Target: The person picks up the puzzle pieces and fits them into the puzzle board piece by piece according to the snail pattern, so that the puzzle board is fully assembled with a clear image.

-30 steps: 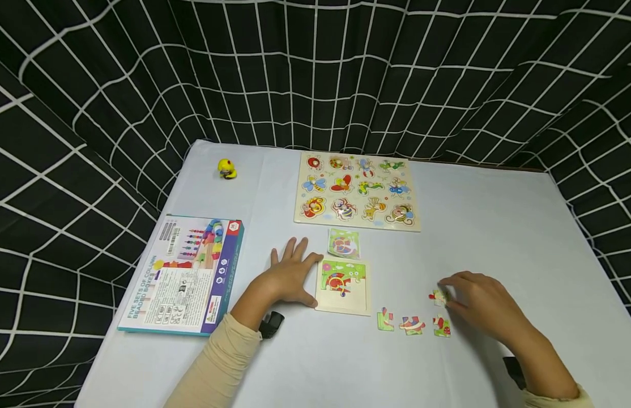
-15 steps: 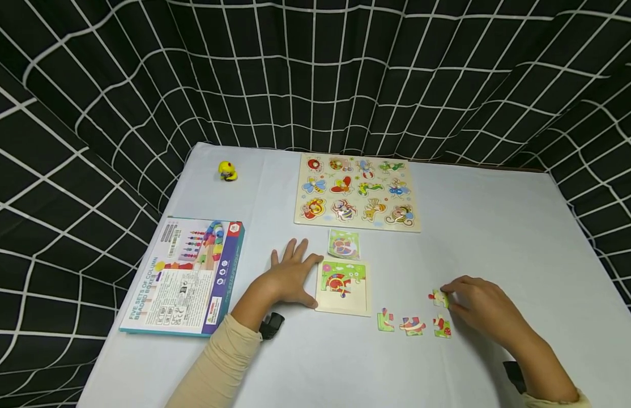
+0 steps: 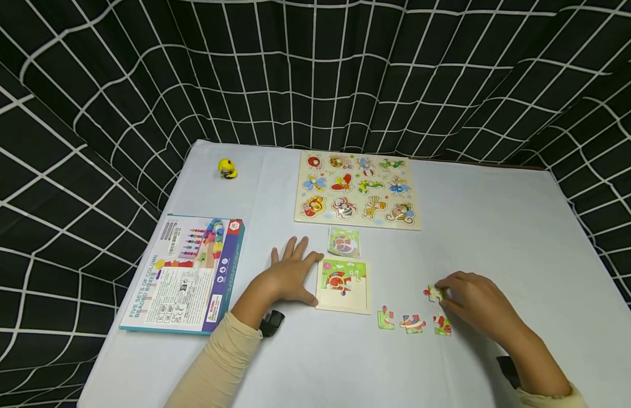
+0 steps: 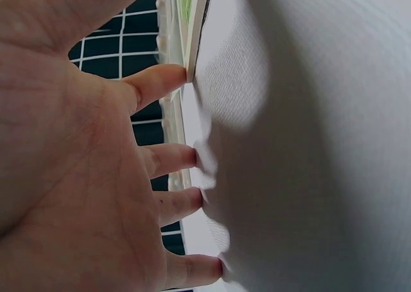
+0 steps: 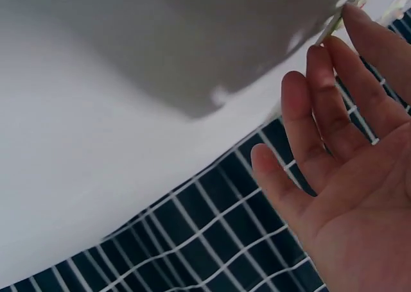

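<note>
"three loose pieces lie on the desk in the head view. who holds what?"

"toward the desk's right edge, the right hand pinches a puzzle piece. nearer the left edge, the left hand is spread wide, thumb and forefinger against two corners of the wooden frame, whose fitted pieces lie toward the far edge."

"any risk?"

"one loose piece sits just beside the held one; a dropped wrist could nudge it."

"left wrist view?"

"straight fingers, one tip at the frame's corner. with contact that light, a hard sideways push could skid the frame and jolt the fitted pieces."

"right wrist view?"

"fingertips hold the thin piece; a loosened pinch could let it slip. whether it clears the desk, i can't tell."
</note>
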### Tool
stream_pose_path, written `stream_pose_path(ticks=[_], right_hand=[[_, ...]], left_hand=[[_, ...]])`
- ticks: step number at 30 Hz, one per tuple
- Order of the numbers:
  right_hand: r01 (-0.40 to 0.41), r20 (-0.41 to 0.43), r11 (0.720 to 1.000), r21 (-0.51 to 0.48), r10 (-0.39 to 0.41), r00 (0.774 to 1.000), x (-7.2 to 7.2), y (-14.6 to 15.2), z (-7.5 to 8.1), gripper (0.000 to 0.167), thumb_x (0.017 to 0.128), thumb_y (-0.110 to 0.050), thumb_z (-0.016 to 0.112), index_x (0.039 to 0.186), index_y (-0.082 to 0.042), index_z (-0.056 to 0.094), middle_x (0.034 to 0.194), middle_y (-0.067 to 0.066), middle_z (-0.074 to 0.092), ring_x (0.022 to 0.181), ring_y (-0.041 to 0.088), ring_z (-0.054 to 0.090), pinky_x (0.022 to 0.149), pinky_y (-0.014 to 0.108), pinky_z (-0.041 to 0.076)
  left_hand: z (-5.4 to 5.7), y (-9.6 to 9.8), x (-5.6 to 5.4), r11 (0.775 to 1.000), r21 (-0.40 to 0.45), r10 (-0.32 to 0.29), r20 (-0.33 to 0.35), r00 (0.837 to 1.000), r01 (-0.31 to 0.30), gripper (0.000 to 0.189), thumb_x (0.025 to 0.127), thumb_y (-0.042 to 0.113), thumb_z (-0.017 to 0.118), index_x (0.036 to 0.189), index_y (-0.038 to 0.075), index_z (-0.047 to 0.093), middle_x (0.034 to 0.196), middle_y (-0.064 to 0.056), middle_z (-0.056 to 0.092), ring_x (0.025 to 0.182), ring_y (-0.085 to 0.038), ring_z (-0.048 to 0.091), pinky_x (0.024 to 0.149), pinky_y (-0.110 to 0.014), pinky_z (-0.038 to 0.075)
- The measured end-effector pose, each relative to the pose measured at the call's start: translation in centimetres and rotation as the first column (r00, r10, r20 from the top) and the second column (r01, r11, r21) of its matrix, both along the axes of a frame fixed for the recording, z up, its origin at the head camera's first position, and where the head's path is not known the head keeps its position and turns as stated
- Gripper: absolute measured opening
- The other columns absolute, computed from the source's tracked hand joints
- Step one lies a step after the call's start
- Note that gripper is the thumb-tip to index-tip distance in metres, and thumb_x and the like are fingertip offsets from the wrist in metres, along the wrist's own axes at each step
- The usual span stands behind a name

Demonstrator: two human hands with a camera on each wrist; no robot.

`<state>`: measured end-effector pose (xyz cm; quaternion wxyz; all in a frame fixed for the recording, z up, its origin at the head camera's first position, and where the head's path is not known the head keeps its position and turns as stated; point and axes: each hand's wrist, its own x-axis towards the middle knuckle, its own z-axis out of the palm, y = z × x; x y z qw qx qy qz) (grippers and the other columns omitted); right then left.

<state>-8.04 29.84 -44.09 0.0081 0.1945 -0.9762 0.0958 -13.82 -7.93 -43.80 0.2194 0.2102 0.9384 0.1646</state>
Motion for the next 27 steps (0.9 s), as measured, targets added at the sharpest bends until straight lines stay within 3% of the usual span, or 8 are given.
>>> stream_pose_path(ticks=[10,19,27], right_hand=[[-0.146,-0.088,0.989,0.011,0.146,0.985,-1.7,-4.9,0.8,0.032,0.068,-0.012,0.087,0.097,-0.007,0.074,0.096,0.005,0.071,0.094,0.028,0.066,0.089,0.050,0.048],[-0.308,-0.112,0.951,0.020,0.308,0.945,-2.8,-9.9,0.3,0.027,0.075,-0.020,0.083,0.100,-0.016,0.075,0.091,-0.003,0.068,0.089,0.018,0.063,0.090,0.043,0.048],[-0.351,-0.126,0.935,0.040,0.353,0.927,-3.1,-11.9,-0.3,0.025,0.077,-0.023,0.082,0.100,-0.017,0.075,0.091,-0.003,0.067,0.089,0.015,0.061,0.090,0.041,0.047]], left_hand=[[-0.1,0.0,-0.1,1.000,-0.001,0.004,0.007,1.000,-0.004,0.094,0.066,0.041,0.087,0.146,0.023,0.040,0.162,-0.017,0.009,0.148,-0.041,-0.001,0.108,-0.073,0.007],[-0.2,-0.1,-0.1,1.000,-0.011,0.005,0.006,1.000,-0.005,0.094,0.066,0.042,0.087,0.146,0.023,0.040,0.162,-0.017,0.009,0.148,-0.040,-0.001,0.109,-0.072,0.007],[-0.3,-0.1,-0.1,1.000,-0.007,0.002,0.001,1.000,-0.002,0.095,0.066,0.043,0.087,0.146,0.023,0.040,0.162,-0.017,0.009,0.148,-0.041,-0.001,0.109,-0.073,0.007]])
